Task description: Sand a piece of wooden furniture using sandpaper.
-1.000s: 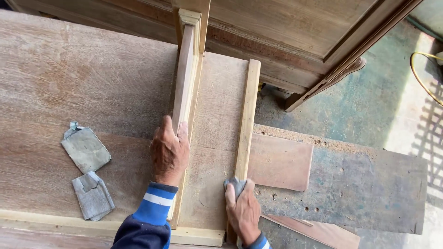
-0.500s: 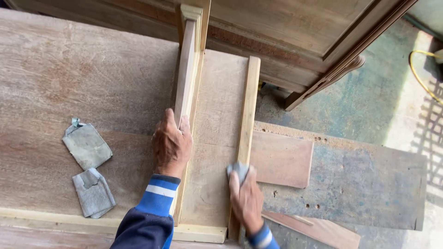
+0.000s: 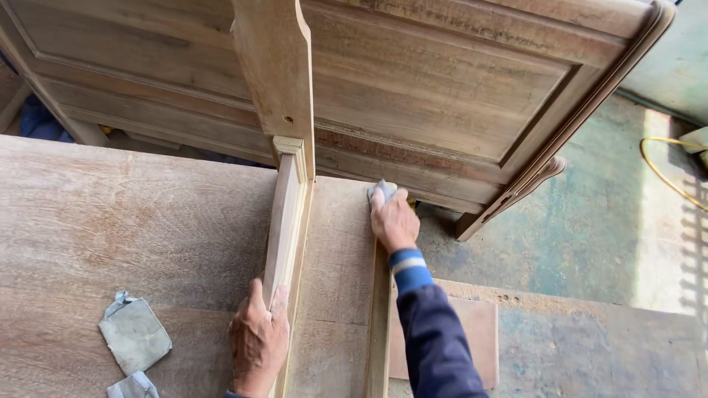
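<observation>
A woodworking shop, with furniture in the making.

Bare, unfinished timber fills the view: a wide wooden board (image 3: 125,221) serves as the work surface, a large panelled cabinet piece (image 3: 442,81) lies tipped beside it, and raw rails (image 3: 284,221) stand unpainted. Worn grey sandpaper scraps (image 3: 134,335) lie on the board, sawdust dusts the stained concrete floor (image 3: 560,221), and a yellow cable (image 3: 667,173) trails across it.

right hand (image 3: 394,220): bare | sleeve: dark navy | cuff: blue, white stripe | left hand (image 3: 258,340): bare
</observation>
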